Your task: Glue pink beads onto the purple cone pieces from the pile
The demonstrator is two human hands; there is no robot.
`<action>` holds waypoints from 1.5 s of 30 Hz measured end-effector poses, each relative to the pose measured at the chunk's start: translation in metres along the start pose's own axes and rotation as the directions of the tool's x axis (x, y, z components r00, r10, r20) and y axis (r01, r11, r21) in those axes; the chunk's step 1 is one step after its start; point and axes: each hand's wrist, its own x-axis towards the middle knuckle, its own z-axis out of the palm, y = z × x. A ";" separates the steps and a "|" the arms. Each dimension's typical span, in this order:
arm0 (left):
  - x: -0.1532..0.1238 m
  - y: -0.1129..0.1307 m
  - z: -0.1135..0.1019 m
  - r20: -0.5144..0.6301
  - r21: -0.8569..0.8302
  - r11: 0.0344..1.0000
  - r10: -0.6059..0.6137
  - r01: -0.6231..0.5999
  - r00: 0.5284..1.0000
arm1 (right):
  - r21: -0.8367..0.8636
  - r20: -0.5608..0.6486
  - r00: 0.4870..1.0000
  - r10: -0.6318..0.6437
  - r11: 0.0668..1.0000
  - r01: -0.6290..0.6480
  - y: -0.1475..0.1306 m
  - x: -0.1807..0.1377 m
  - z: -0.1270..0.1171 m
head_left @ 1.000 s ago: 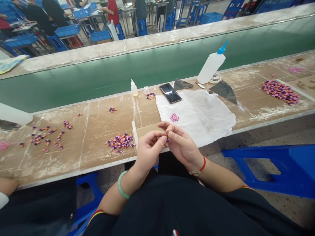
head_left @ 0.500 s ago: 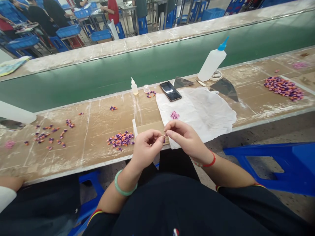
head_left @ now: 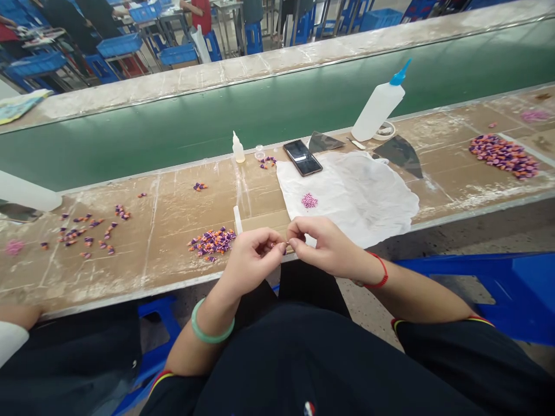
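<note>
My left hand (head_left: 255, 258) and my right hand (head_left: 324, 245) meet fingertip to fingertip at the near edge of the brown bench (head_left: 165, 202). Between the fingertips sits a tiny purple piece (head_left: 285, 248), mostly hidden, pinched from both sides. Just left of my left hand lies a pile of small orange and purple pieces (head_left: 212, 241). A little heap of pink bits (head_left: 309, 200) rests on the white sheet (head_left: 359, 193) just beyond my right hand. A thin white stick (head_left: 237, 219) lies between the pile and the sheet.
A small glue bottle (head_left: 238, 148), a phone (head_left: 302, 157) and a big blue-capped squeeze bottle (head_left: 379, 105) stand at the bench's far edge before the green belt (head_left: 173, 130). Scattered pieces (head_left: 82, 234) lie left, another pile (head_left: 503, 154) right. A neighbour's hand (head_left: 17, 316) rests far left. Blue stool (head_left: 498, 289) at right.
My two hands have stayed together on the small piece, drifting slightly down toward the bench edge with small finger shifts. The view has tilted a little.
</note>
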 end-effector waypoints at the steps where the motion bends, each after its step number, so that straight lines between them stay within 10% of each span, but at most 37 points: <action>1: -0.001 -0.001 -0.001 -0.006 -0.056 0.998 -0.017 0.017 1.000 | 0.014 0.008 1.000 0.003 1.000 -0.003 -0.001 0.001 0.000; 17: -0.041 -0.073 -0.029 -0.066 -0.448 0.864 -0.288 0.230 0.955 | -0.488 0.297 0.955 -0.026 0.855 0.175 0.060 0.038 0.022; 30: -0.046 -0.083 -0.030 -0.104 -0.482 0.845 -0.315 0.229 0.943 | -0.631 0.463 0.885 0.048 0.720 0.291 0.057 0.058 0.032; 41: -0.041 -0.075 -0.025 -0.174 -0.586 0.794 -0.315 0.159 0.933 | -0.577 0.387 0.921 0.037 0.789 0.211 0.039 0.056 0.019; 45: -0.037 -0.059 -0.019 -0.223 -0.625 0.777 -0.276 0.080 0.935 | -0.179 0.320 0.940 0.117 0.982 -0.061 0.019 0.046 0.015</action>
